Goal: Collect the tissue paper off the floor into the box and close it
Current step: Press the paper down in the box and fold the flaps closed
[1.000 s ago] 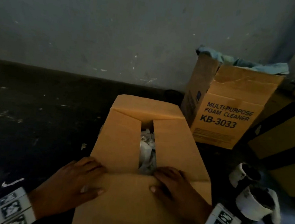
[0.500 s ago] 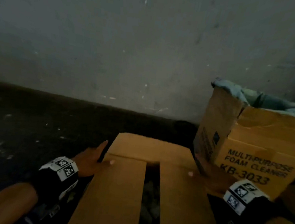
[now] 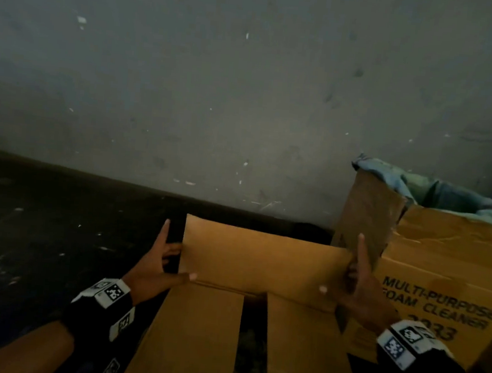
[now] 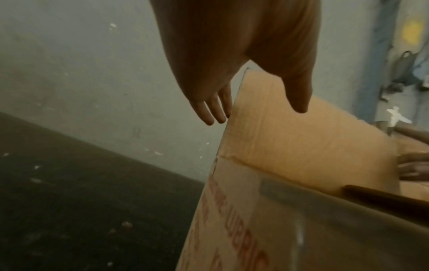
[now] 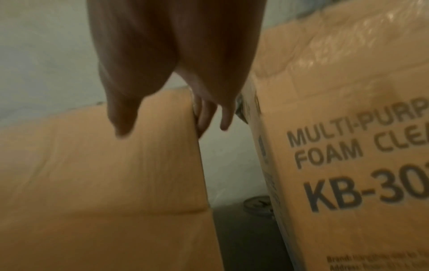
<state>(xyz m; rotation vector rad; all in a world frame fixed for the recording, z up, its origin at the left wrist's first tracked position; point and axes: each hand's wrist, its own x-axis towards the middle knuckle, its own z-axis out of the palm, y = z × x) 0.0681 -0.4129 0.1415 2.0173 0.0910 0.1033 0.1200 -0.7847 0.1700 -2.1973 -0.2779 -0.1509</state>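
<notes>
Your left hand (image 3: 154,264) and right hand (image 3: 357,288) each pinch a side edge of the far flap (image 3: 262,262), thumb on top, to fold it over the box (image 3: 195,339) on the floor (image 3: 56,229); tissue paper (image 3: 250,344) lies dimly inside.

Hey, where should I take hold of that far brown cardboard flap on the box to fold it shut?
Grip the far brown cardboard flap by its two short side edges, left hand from the left, right hand from the right. It stands raised above the two side flaps, so both edges are free to pinch, thumbs on the near face.
</notes>
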